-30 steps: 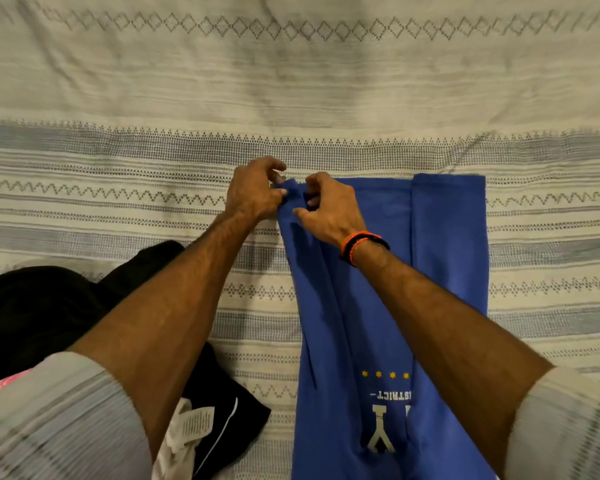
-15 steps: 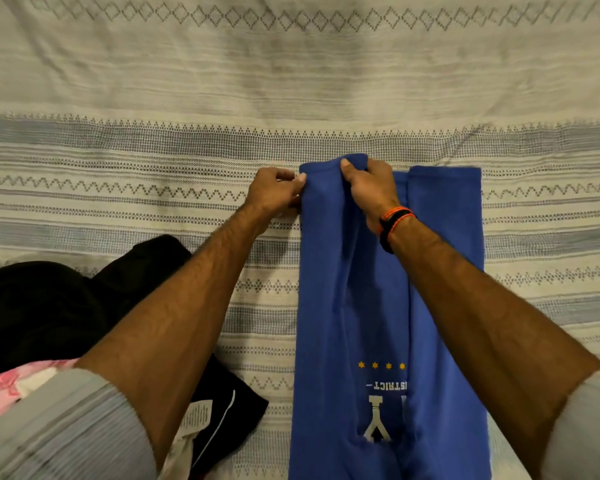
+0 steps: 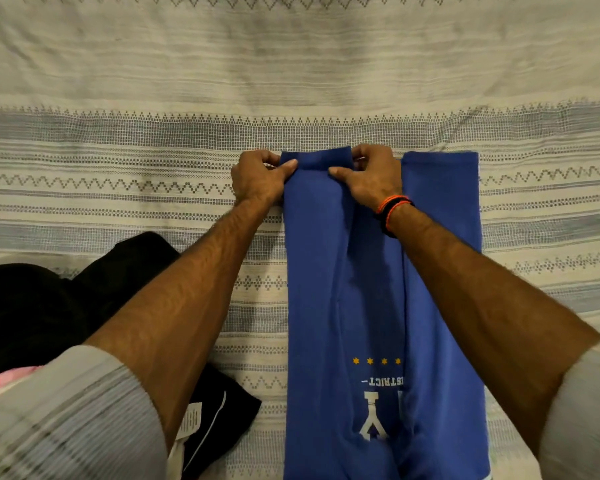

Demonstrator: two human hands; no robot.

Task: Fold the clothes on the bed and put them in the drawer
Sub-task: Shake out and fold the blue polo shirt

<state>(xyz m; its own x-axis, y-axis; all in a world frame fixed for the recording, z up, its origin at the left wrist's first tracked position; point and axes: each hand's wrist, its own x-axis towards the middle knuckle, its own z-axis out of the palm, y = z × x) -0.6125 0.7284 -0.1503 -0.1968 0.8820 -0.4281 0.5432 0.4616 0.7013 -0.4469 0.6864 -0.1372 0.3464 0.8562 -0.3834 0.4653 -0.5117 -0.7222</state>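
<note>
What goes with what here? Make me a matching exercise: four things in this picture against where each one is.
1. blue T-shirt
2. black garment
3. left hand
4. wristband

A. heaped at the left edge
B. on the right wrist
C. spread flat mid-bed, sides folded in
D. pinching the shirt's far left corner

Pairs: 1-C, 2-A, 3-D, 4-B

One blue garment (image 3: 440, 271), one black garment (image 3: 49, 306), two hands (image 3: 257, 178), one wristband (image 3: 394, 211).

blue shirt (image 3: 440, 271) lengthwise-folded, flat on bed (image 3: 118, 161)
</note>
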